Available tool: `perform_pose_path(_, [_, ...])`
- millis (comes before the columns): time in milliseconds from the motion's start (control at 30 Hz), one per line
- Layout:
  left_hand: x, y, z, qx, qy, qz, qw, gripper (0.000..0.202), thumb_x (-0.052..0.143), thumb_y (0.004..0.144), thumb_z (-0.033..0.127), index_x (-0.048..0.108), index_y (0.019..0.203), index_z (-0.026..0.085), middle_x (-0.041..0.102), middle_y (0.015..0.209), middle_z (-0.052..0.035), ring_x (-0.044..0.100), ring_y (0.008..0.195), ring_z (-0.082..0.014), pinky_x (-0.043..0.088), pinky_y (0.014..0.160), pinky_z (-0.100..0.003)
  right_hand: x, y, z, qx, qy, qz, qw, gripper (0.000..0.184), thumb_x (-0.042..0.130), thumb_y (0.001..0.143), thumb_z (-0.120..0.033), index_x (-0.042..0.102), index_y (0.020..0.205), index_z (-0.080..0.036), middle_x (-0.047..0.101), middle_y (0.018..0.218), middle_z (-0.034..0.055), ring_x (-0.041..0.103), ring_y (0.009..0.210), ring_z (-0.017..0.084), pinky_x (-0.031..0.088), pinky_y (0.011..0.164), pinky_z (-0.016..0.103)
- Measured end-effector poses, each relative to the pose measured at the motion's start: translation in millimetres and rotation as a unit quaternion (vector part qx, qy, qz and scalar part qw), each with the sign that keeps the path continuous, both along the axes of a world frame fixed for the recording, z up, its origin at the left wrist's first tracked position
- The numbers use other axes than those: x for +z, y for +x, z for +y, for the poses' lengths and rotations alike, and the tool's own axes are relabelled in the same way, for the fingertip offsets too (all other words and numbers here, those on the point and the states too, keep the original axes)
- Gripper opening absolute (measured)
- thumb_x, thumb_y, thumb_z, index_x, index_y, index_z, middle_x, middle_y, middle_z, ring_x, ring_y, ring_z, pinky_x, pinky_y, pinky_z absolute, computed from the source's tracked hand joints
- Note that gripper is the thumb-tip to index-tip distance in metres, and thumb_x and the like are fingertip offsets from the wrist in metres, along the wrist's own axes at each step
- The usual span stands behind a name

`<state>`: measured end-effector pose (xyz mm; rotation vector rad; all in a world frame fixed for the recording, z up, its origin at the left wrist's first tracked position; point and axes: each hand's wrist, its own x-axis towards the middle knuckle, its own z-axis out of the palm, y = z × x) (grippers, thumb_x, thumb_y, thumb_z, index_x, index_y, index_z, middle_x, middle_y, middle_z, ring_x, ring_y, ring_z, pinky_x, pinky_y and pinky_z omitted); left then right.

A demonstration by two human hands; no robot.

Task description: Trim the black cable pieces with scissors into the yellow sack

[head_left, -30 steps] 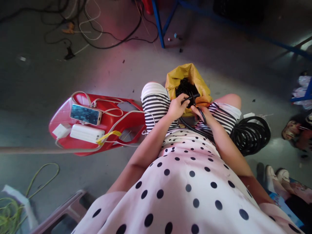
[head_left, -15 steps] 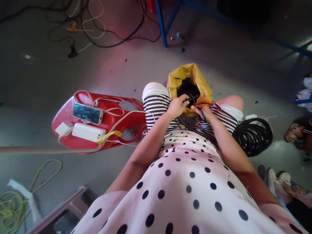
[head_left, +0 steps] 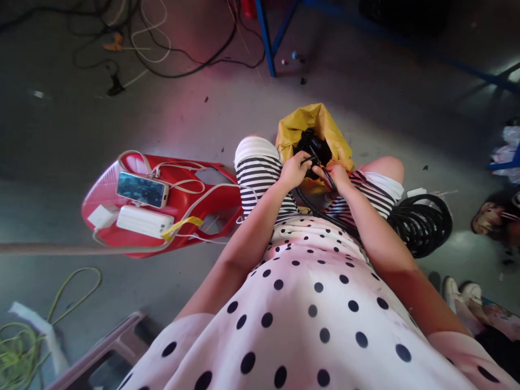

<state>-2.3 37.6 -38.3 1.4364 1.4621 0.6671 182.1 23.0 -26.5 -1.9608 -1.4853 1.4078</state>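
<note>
I sit with a yellow bag [head_left: 325, 127] standing open between my knees, black parts piled inside it. My left hand [head_left: 293, 170] is closed around the end of a black cable [head_left: 314, 207] at the bag's mouth. My right hand [head_left: 338, 177] pinches the same cable just beside it, fingers curled. The cable runs down across my lap to a large black coil [head_left: 422, 223] on the floor at my right.
A red plastic stool [head_left: 195, 208] at my left carries a phone [head_left: 141, 190], a white power bank [head_left: 144, 222] and a charger. Loose wires [head_left: 162, 49] lie on the far floor by a blue frame leg [head_left: 265, 38]. Green cord [head_left: 24, 346] sits lower left; another person's shoes [head_left: 463, 295] are at lower right.
Both hands have shifted slightly up toward the bag's mouth, still gripping the cable end. The view has barely moved.
</note>
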Motion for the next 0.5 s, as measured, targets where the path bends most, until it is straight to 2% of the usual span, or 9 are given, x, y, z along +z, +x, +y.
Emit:
perform_pose_path(67, [-0.2, 3.5, 0.2, 0.022, -0.028, -0.047, 0.998, 0.010, 0.071, 0.098, 0.012, 0.074, 0.102, 0.021, 0.080, 0.094, -0.0039, 0.077, 0.094, -0.0209, 0.060, 0.094, -0.033, 4.3, -2.5, 0.2, -0.023, -0.006, 0.030, 0.999, 0.065, 0.095, 0.080, -0.076, 0.057, 0.068, -0.024, 0.041, 0.050, -0.0044, 0.036, 0.047, 0.012, 0.031, 0.050, 0.033])
perform_pose_path(133, [3.0, 4.7, 0.5, 0.076, -0.073, -0.109, 0.988, 0.009, 0.074, 0.099, 0.014, 0.070, 0.103, 0.021, 0.075, 0.085, -0.0004, 0.070, 0.074, -0.0153, 0.058, 0.078, -0.027, 11.1, -0.6, -7.0, -0.036, -0.013, 0.062, 0.997, 0.063, 0.095, 0.080, -0.074, 0.059, 0.069, -0.024, 0.045, 0.050, -0.0031, 0.042, 0.049, 0.014, 0.036, 0.050, 0.033])
perform_pose_path(233, [13.4, 1.9, 2.7, 0.211, -0.133, -0.223, 0.942, 0.017, 0.078, 0.103, 0.023, 0.061, 0.105, 0.023, 0.067, 0.077, 0.0052, 0.054, 0.054, -0.0083, 0.048, 0.058, -0.021, 22.1, 7.3, -32.7, -0.031, -0.048, 0.141, 0.988, 0.060, 0.096, 0.078, -0.074, 0.066, 0.074, -0.022, 0.064, 0.061, 0.0036, 0.061, 0.060, 0.020, 0.052, 0.060, 0.035])
perform_pose_path(300, [22.2, -0.1, 4.3, 0.278, -0.150, -0.295, 0.902, 0.024, 0.080, 0.104, 0.027, 0.057, 0.103, 0.024, 0.063, 0.076, 0.0069, 0.052, 0.053, -0.0064, 0.046, 0.055, -0.018, 27.4, 10.7, -55.1, -0.012, -0.080, 0.192, 0.978, 0.061, 0.101, 0.068, -0.072, 0.069, 0.077, -0.021, 0.070, 0.068, 0.0042, 0.066, 0.066, 0.022, 0.054, 0.062, 0.034])
perform_pose_path(400, [34.3, 4.2, 2.2, 0.315, -0.167, -0.357, 0.863, 0.028, 0.080, 0.106, 0.031, 0.053, 0.099, 0.024, 0.060, 0.077, 0.0072, 0.052, 0.054, -0.0053, 0.047, 0.054, -0.017, 31.0, 5.9, -83.1, -0.035, -0.055, 0.201, 0.977, 0.060, 0.102, 0.061, -0.067, 0.069, 0.078, -0.021, 0.065, 0.067, -0.0008, 0.060, 0.064, 0.017, 0.046, 0.059, 0.030])
perform_pose_path(500, [43.1, 16.7, -7.8, 0.303, -0.167, -0.363, 0.865, 0.028, 0.075, 0.110, 0.036, 0.053, 0.099, 0.023, 0.057, 0.076, 0.0073, 0.049, 0.054, -0.0044, 0.045, 0.053, -0.016, 31.1, -6.3, -94.2, -0.095, -0.018, 0.188, 0.977, 0.061, 0.100, 0.061, -0.069, 0.064, 0.077, -0.022, 0.061, 0.065, -0.0027, 0.055, 0.062, 0.015, 0.043, 0.057, 0.029])
